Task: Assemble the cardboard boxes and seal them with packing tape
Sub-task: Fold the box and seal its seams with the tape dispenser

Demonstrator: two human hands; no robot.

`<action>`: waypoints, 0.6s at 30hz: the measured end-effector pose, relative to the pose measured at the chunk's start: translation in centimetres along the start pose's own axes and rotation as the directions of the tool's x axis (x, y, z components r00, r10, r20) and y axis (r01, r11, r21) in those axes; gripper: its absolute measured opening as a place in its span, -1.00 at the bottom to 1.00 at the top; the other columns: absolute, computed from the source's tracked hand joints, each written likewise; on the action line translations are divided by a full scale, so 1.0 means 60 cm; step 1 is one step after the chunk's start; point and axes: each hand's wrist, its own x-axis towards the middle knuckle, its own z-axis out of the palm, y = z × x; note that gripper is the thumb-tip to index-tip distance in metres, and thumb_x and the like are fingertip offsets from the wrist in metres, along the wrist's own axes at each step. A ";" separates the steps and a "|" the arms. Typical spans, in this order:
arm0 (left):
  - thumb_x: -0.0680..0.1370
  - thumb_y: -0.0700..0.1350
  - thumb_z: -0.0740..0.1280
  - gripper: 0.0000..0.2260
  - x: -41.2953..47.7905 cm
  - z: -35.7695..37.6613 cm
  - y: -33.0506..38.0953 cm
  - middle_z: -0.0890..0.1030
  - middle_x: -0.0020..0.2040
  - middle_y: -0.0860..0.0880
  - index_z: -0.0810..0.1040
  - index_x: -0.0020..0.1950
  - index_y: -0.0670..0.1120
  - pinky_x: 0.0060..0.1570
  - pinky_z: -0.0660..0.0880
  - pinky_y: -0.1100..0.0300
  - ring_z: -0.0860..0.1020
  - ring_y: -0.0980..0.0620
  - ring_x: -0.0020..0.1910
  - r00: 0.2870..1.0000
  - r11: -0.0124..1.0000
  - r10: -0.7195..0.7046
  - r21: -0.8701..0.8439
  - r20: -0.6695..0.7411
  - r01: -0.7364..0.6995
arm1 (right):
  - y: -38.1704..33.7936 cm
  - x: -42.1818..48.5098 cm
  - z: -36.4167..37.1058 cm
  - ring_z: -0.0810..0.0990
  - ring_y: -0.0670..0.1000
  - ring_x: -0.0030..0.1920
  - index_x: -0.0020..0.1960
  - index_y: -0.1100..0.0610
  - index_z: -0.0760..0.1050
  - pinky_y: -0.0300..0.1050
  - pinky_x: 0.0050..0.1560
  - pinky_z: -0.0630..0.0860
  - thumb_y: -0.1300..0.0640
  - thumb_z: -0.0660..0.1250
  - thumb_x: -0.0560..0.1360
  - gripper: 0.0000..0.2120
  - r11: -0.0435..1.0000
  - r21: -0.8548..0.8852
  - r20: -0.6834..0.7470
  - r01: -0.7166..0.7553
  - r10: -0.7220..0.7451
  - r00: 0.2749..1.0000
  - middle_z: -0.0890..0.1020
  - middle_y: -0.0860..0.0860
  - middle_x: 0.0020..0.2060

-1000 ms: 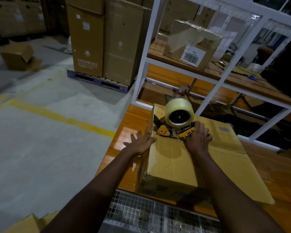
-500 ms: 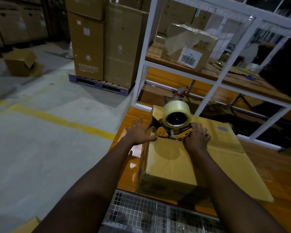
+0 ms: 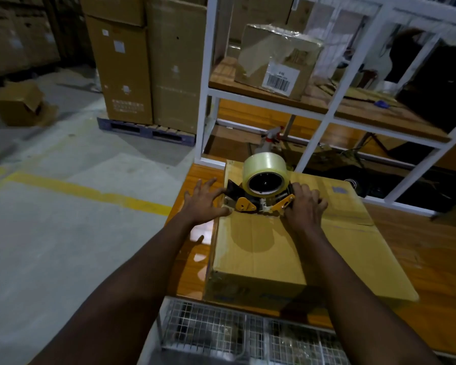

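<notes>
Cardboard box (image 3: 256, 248), tape dispenser (image 3: 261, 191) atop, white rack (image 3: 208, 101) behind

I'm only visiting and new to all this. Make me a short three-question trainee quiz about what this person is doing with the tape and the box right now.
1. True or false: the tape dispenser sits on top of the cardboard box.
2. Which hand grips the dispenser? A) left hand B) right hand C) neither
3. Fill in: the left hand lies open, fingers spread, at the box's ____ edge, beside the dispenser.

Key
1. True; it rests toward the far end of the top.
2. B; the right hand is closed around its handle.
3. Left; the palm faces down over the top left edge, above the wooden table.
</notes>
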 end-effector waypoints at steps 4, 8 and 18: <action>0.49 0.28 0.33 -0.42 -0.003 -0.004 0.007 0.00 0.62 0.05 0.24 0.47 0.36 0.43 0.00 -0.40 -0.12 -0.19 0.59 1.000 1.000 -0.003 -0.005 -0.006 0.003 | 0.061 -0.005 0.004 0.44 0.21 0.09 0.25 0.05 0.42 0.15 0.11 0.27 0.04 0.38 0.44 -0.60 1.000 0.002 -0.004 -0.028 0.028 1.000 0.52 0.09 0.09; 0.50 0.26 0.33 -0.45 -0.008 -0.009 0.014 0.03 0.62 0.03 0.25 0.47 0.34 0.42 0.00 -0.41 -0.10 -0.19 0.59 1.000 1.000 -0.003 0.003 -0.002 0.003 | 0.096 -0.005 0.004 0.44 0.19 0.05 0.21 0.05 0.43 0.13 0.08 0.28 0.09 0.37 0.41 -0.62 0.998 -0.033 -0.014 -0.046 0.045 0.999 0.53 0.09 0.07; 0.64 0.24 -0.08 -0.35 -0.027 0.002 0.137 -0.16 0.63 -0.06 -0.12 0.63 -0.05 0.45 -0.18 -0.40 -0.18 -0.10 0.60 0.994 0.913 -0.033 0.408 0.101 -0.011 | 0.094 -0.001 0.013 0.43 0.17 0.05 0.23 0.01 0.41 0.12 0.07 0.28 0.12 0.36 0.41 -0.61 0.998 -0.045 -0.016 -0.047 0.046 0.999 0.52 0.05 0.06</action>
